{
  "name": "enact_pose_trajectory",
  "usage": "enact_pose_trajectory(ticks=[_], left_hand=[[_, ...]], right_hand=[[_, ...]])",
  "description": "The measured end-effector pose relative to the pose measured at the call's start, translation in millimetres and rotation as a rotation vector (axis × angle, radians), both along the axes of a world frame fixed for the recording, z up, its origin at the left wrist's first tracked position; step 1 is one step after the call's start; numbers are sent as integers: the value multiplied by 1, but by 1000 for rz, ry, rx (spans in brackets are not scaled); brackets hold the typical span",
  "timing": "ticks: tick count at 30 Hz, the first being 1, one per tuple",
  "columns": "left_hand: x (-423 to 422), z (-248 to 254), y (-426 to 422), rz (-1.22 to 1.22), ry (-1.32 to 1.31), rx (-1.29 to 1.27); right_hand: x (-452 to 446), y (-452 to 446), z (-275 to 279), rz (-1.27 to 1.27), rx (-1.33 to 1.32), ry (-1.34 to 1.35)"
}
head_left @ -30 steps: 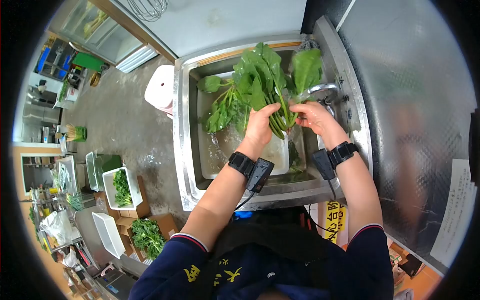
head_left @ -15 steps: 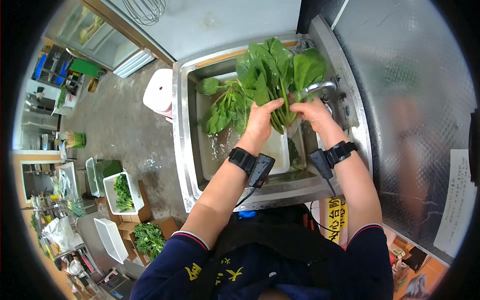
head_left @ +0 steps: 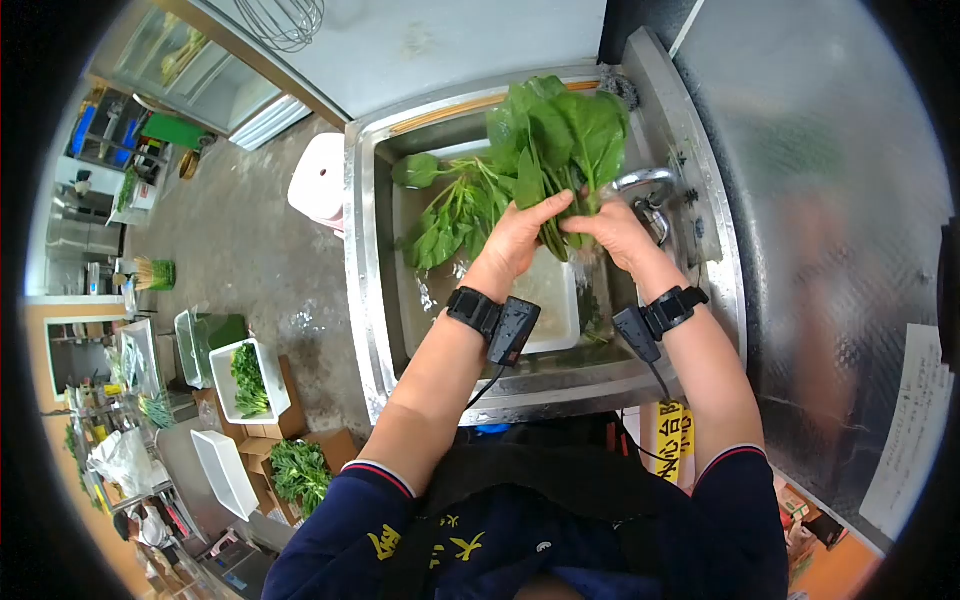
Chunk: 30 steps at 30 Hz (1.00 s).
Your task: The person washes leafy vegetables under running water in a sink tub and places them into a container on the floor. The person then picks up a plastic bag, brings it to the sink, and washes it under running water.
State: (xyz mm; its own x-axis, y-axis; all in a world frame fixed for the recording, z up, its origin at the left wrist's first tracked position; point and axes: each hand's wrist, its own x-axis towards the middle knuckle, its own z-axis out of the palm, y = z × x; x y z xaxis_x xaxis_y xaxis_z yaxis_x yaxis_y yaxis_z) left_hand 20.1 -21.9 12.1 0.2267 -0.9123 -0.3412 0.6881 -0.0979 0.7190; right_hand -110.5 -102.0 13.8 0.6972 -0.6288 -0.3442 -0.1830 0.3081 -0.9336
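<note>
**One bunch in hand, loose greens in the tub: work apparently partway.**

At 12 o'clock from my body, my left hand point(head_left: 513, 240) and right hand point(head_left: 612, 232) both grip the stems of a leafy bunch point(head_left: 560, 130), held over the sink point(head_left: 365, 300). My fingers partly hide the stems, so their cleanliness cannot be judged. Toward 11 o'clock, loose greens point(head_left: 455, 215) lie in the white tub point(head_left: 571, 310), outside my grasp. The faucet point(head_left: 648, 178) stands at 1 o'clock. Farther off, toward 10 o'clock, boxed greens point(head_left: 298, 472) and a bin point(head_left: 220, 385) of greens remain apart from the sink.
</note>
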Motion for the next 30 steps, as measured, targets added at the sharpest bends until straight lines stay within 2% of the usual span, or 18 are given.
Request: enact_pose_trajectory(ticks=[2, 3, 5, 6, 10, 12, 17, 20, 22, 24, 25, 27, 30], left_hand=[[6, -3, 0, -24, -108, 13], [10, -5, 0, -18, -109, 14], [15, -10, 0, 42, -146, 72], [10, 4, 3, 69, -132, 76], [2, -4, -2, -10, -242, 59], [-2, -8, -2, 11, -223, 30], [-2, -12, 2, 110, -129, 44], [-5, -12, 2, 109, -179, 40], [-8, -9, 2, 101, -331, 8], [-10, -11, 1, 95, -341, -1], [-11, -12, 0, 88, -353, -11], [-10, -18, -1, 133, -272, 57], [-4, -25, 0, 154, -88, 155]], right_hand=[[-1, -6, -16, -87, 39, -141], [-4, -8, -13, -81, 41, -142], [-9, -12, -8, -124, 222, -28], [-8, -10, -10, -185, 246, -124], [-7, -7, -17, -162, 279, -206], [-3, -3, -17, -188, 121, -208], [-8, -1, -1, -270, 210, -202], [-8, -2, -2, -223, 211, -196], [-4, -2, -6, -163, 189, -165], [2, 0, -11, -241, -65, 18], [2, 2, -8, -244, -65, 18], [1, 5, 0, -398, 37, -91], [-9, -3, -13, -420, 133, -143]])
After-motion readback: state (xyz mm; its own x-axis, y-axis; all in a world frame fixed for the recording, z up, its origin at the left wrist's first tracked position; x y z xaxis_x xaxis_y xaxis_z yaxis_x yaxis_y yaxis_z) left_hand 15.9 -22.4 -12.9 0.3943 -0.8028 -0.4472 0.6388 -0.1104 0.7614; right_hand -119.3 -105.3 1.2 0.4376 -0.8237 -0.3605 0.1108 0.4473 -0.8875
